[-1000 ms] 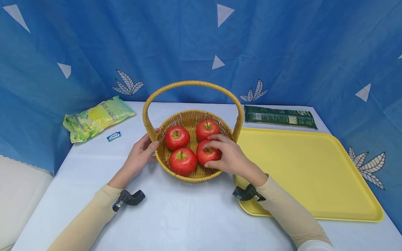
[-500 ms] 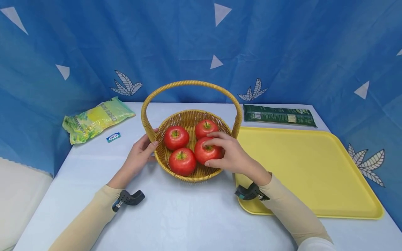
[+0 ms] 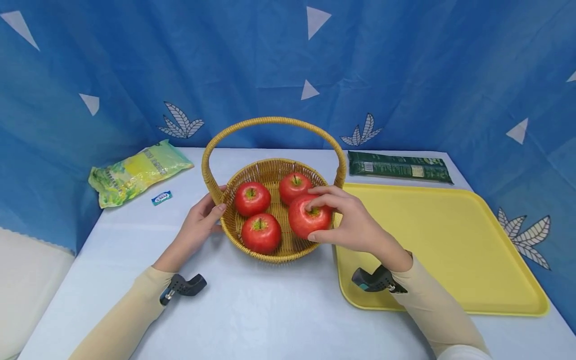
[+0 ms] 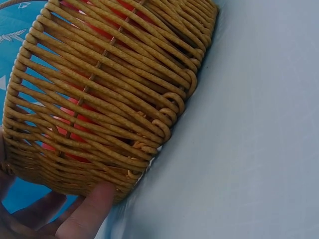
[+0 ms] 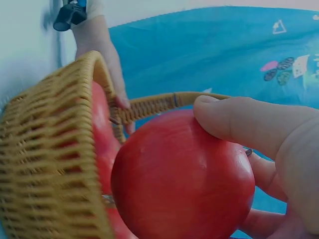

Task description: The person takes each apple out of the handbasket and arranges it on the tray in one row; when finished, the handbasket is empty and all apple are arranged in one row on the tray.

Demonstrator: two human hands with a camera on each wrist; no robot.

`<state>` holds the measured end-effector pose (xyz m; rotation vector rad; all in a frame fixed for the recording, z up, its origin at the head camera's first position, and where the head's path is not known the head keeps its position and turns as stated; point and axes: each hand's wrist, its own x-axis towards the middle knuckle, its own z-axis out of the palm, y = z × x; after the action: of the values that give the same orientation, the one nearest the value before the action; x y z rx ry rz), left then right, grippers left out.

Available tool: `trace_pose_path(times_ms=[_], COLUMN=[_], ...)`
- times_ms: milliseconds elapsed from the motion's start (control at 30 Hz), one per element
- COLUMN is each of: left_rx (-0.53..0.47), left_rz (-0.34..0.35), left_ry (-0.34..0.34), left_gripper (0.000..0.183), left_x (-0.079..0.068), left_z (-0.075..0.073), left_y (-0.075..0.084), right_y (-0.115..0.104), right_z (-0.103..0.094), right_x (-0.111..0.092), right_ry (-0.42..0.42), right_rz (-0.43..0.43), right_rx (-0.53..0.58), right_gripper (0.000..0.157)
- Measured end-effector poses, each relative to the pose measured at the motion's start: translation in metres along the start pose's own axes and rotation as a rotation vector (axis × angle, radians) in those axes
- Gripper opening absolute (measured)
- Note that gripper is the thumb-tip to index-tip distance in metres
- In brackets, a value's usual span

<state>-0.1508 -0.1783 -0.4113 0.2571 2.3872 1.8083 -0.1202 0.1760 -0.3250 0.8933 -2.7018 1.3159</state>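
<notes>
My right hand [image 3: 357,222] grips a red apple [image 3: 303,220] by thumb and fingers, at the right side of a wicker basket [image 3: 279,259]. In the right wrist view that apple [image 5: 182,174] is raised to the basket's rim, with the thumb on it. Three more red apples lie in the basket: one at the back [image 3: 294,189], one at the left [image 3: 252,200] and one at the front [image 3: 261,234]. My left hand [image 3: 200,220] holds the basket's left side by the handle's base, thumb at the rim. Its fingers [image 4: 92,211] touch the woven wall in the left wrist view.
A yellow tray [image 3: 441,245] lies right of the basket, under my right forearm. Behind it is a dark green packet [image 3: 400,166]. At the left back lie a green-yellow bag [image 3: 141,172] and a small blue-green wrapper [image 3: 161,198]. The tall basket handle [image 3: 274,120] arches overhead.
My right hand has lifted the apple from among the others and moved it right, towards the basket's rim. The left hand stays on the basket.
</notes>
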Motion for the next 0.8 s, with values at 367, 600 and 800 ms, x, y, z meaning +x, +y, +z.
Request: trace_pose_path(times_ms=[367,600,800], left_rx=[-0.009,0.010,0.020], left_rz=[0.006,0.004,0.002], left_ry=[-0.002,0.010,0.013], left_gripper=[0.056,0.055,0.056], left_x=[0.000,-0.001,0.000], left_z=[0.000,0.001,0.000], left_y=[-0.002,-0.001,-0.003], right_y=[0.007,0.016,0.040], right_z=[-0.046,-0.067,-0.076], right_x=[-0.035,-0.054,-0.053], right_ry=[0.044,0.109,0.157], right_rz=[0.057,0.075,0.180], right_rx=[0.006,0.007,-0.052], right_gripper=[0.043,0.043,0.044])
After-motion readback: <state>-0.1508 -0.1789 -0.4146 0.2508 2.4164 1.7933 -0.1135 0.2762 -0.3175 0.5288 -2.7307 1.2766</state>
